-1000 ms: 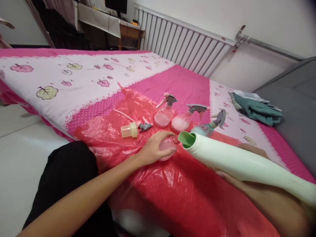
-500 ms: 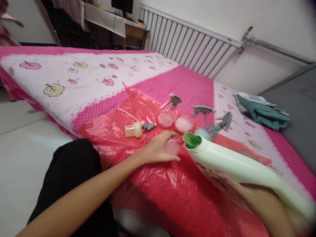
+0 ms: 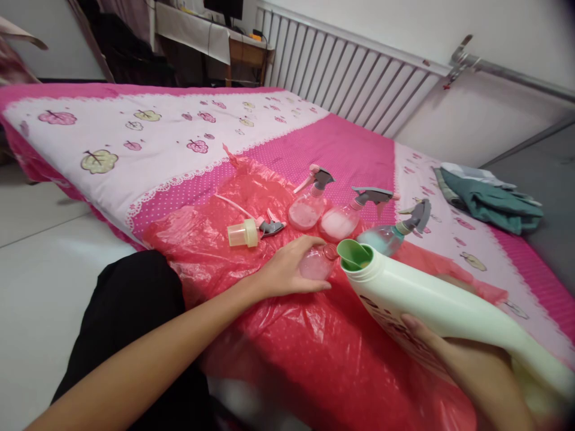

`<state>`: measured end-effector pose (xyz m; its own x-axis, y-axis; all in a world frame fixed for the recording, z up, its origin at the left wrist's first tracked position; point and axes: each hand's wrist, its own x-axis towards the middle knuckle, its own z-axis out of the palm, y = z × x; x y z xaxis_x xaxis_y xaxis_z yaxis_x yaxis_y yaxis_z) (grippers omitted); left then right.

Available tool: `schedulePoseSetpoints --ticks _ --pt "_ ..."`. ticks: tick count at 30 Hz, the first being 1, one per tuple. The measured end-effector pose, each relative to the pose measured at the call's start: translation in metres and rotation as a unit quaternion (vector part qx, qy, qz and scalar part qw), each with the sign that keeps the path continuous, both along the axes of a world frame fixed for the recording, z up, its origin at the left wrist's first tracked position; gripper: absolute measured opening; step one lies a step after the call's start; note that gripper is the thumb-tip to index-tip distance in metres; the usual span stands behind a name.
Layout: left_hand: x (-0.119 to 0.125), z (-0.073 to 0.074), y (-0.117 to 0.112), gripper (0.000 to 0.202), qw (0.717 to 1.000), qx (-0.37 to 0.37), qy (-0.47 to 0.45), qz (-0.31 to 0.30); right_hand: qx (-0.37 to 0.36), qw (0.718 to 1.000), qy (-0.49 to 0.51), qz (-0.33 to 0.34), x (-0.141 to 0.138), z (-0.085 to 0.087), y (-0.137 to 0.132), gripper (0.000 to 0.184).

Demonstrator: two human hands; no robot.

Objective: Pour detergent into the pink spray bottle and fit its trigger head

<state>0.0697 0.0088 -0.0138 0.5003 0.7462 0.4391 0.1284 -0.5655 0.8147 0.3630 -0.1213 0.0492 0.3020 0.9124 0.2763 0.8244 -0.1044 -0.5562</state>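
Observation:
My left hand (image 3: 291, 266) is wrapped round a clear pink spray bottle (image 3: 317, 263) that has no spray head on; its open neck points up and right. In my right hand (image 3: 440, 347) is a large pale green detergent jug (image 3: 417, 293), tilted so that its green spout (image 3: 354, 254) is close beside the bottle's neck. I cannot tell whether liquid is flowing. Behind them stand two pink spray bottles (image 3: 306, 209) and a teal spray bottle (image 3: 381, 239) with grey trigger heads. A loose trigger head (image 3: 271, 226) lies by a translucent yellowish cap (image 3: 242, 233).
Red plastic sheeting (image 3: 193, 239) lies under the bottles on a bed with a pink and white bedspread (image 3: 166, 137). Folded clothes (image 3: 494, 197) rest on the right. A metal rail headboard (image 3: 341, 66) and a desk (image 3: 193, 30) stand beyond.
The view has shifted slightly. Both hands keep their hold, and the jug's spout stays beside the bottle's neck with little visible movement.

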Motion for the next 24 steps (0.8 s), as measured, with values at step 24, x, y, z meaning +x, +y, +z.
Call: schedulePoseSetpoints --ticks 24 --pt "0.000 -0.001 -0.001 0.071 1.000 0.021 0.013 0.000 0.051 0.979 0.133 -0.147 0.004 0.003 -0.018 0.095"
